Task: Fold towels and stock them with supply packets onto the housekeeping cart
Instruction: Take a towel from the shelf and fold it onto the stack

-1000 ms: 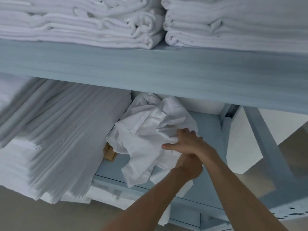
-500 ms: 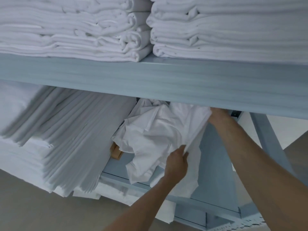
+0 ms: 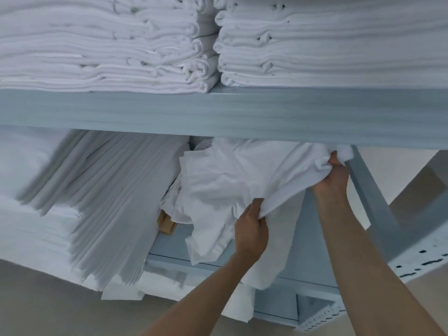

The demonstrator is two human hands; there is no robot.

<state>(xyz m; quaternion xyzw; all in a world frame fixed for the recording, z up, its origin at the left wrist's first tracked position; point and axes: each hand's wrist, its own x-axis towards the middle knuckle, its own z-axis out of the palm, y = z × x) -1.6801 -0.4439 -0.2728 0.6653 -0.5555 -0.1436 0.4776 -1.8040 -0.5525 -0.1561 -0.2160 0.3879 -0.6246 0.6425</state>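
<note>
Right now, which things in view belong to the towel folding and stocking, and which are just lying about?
In play:
- crumpled white towel, on the lower shelf
- left hand, gripping its lower edge
- right hand, gripping its upper right corner
- folded towel stacks, on the upper shelf

Lying about:
- flat folded linen pile, at left
- small wooden block, under the towel's edge
</note>
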